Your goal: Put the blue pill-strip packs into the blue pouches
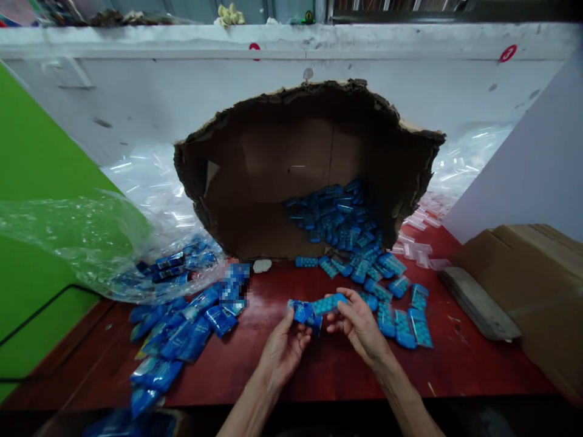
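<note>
My left hand [286, 343] pinches a dark blue printed sleeve [304, 312] between thumb and fingers. In my right hand [357, 321] is a small clear container with a blue cap, full of blue pellets [324, 304]. Its far end meets the sleeve's mouth; whether it reaches inside I cannot tell. Right of my hands, several similar containers [403, 328] lie loose on the red table [337, 376]. To the left is a heap of blue printed packets [186, 331].
A torn-open cardboard box [273, 139] lies behind my hands, with many containers spilling from it. Clear plastic film [104, 243] drapes over packets at left. Transparent empty cases [416, 249] lie behind right. A closed carton [528, 291] stands at the right edge.
</note>
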The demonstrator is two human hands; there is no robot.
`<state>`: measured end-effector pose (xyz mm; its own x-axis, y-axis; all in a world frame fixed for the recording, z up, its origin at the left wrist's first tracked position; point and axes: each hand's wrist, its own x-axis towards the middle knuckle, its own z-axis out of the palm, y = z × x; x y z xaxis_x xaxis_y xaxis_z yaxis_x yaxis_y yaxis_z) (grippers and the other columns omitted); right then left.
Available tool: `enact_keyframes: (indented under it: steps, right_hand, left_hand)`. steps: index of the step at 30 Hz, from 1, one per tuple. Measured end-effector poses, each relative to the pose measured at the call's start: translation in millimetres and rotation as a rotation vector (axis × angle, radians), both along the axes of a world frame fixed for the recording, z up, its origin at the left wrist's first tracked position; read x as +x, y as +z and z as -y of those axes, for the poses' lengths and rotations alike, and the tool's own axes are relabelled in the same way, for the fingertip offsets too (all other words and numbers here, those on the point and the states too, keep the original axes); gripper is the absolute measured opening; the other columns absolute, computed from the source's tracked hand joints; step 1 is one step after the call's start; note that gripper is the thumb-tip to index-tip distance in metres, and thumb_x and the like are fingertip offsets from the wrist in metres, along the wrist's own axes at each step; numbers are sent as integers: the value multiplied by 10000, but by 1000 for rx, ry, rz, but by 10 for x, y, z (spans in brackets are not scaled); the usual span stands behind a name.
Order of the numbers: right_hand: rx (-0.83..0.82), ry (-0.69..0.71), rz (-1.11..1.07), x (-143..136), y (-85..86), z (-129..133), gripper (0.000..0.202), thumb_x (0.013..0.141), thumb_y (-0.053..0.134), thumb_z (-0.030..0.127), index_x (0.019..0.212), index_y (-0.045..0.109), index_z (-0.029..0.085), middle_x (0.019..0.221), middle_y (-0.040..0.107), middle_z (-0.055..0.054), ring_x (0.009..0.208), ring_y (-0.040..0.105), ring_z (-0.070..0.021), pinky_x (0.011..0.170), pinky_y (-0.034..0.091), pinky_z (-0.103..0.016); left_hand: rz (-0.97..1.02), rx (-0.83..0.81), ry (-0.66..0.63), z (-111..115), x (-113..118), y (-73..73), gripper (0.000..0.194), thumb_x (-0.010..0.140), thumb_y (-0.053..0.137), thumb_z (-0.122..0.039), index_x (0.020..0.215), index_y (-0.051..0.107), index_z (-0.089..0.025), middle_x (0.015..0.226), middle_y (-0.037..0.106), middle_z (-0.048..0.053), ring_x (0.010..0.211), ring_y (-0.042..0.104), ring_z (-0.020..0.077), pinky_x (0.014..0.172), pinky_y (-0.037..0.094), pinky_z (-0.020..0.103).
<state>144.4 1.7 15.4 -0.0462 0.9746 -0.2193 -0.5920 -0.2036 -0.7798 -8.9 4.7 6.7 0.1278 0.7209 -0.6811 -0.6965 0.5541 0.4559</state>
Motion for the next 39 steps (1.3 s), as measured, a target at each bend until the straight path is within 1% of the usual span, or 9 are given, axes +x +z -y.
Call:
enact_keyframes:
  steps: [10, 15, 19, 21, 25, 28, 33, 35, 39]
  right_hand:
    - [43, -26, 100, 56, 18, 13, 335, 717, 571, 307, 985, 389, 223, 992, 537, -45, 614, 569, -115, 508, 499, -286]
    - [72, -128, 728, 268, -160, -120, 389, 688, 555, 328, 1041, 430, 220, 993, 537, -50, 726, 571, -180, 591, 478, -326]
    - [154, -254, 1306, 248, -102, -62, 356, 694, 545, 305, 1041, 527, 225, 1112, 500, -93, 999, 469, -294, 800, 371, -414]
    - [175, -254, 1292, 124, -26, -13, 390, 702, 544, 333, 1076, 510, 225, 1098, 512, -101, 975, 477, -288, 804, 362, -414]
    - [122, 23, 783, -176, -10, -11, 384, 716, 510, 308, 1074, 464, 176, 739, 570, -17, 625, 531, -151, 597, 434, -279]
    - [95, -28, 682, -302, -98, -40, 345, 699, 517, 247, 1031, 470, 168, 593, 451, 54, 529, 448, -100, 513, 393, -211]
    - [193, -28, 783, -305, -85, -15, 295, 764, 457, 258, 1049, 479, 184, 539, 361, 74, 503, 380, -88, 498, 351, -189]
    - [245, 4, 891, -232, -32, -32, 300, 806, 402, 281, 1086, 468, 193, 559, 410, 61, 514, 406, -96, 522, 360, -202]
    - [341, 2, 1482, 22, -37, -124, 337, 761, 504, 275, 1090, 499, 199, 863, 543, -57, 795, 483, -197, 700, 364, -304]
  left_hand:
    - [-20, -4, 1, -1, 8, -42, 209, 730, 550, -300, 622, 497, -129, 444, 509, -10, 436, 551, 100, 410, 467, 177]
    - [-51, 12, -18, 22, 6, -34, 192, 709, 576, -301, 645, 507, -133, 464, 534, -3, 452, 565, 109, 408, 457, 176]
    - [-56, 105, -50, 49, 24, 5, 162, 681, 610, -277, 731, 532, -144, 572, 595, 14, 480, 578, 116, 412, 453, 186]
    - [-65, 155, -81, 57, 46, 19, 179, 665, 627, -258, 782, 544, -151, 625, 611, 17, 497, 575, 112, 421, 451, 188]
    - [-76, 246, -143, 71, 88, 26, 201, 655, 632, -260, 803, 568, -140, 665, 615, 24, 529, 560, 103, 450, 444, 193]
    - [-107, 285, -184, 82, 85, 11, 203, 653, 631, -271, 783, 583, -122, 658, 619, 33, 521, 547, 102, 467, 443, 207]
    - [-164, 255, -168, 88, 65, -35, 192, 651, 635, -266, 731, 591, -98, 577, 596, 20, 494, 520, 84, 453, 420, 186]
    - [-131, 199, -176, 93, 66, -50, 206, 663, 621, -301, 725, 577, -109, 520, 570, 5, 465, 519, 87, 431, 412, 185]
    - [-117, 72, -160, 103, 42, -63, 231, 669, 606, -351, 661, 510, -141, 457, 545, -5, 426, 526, 98, 398, 407, 180]
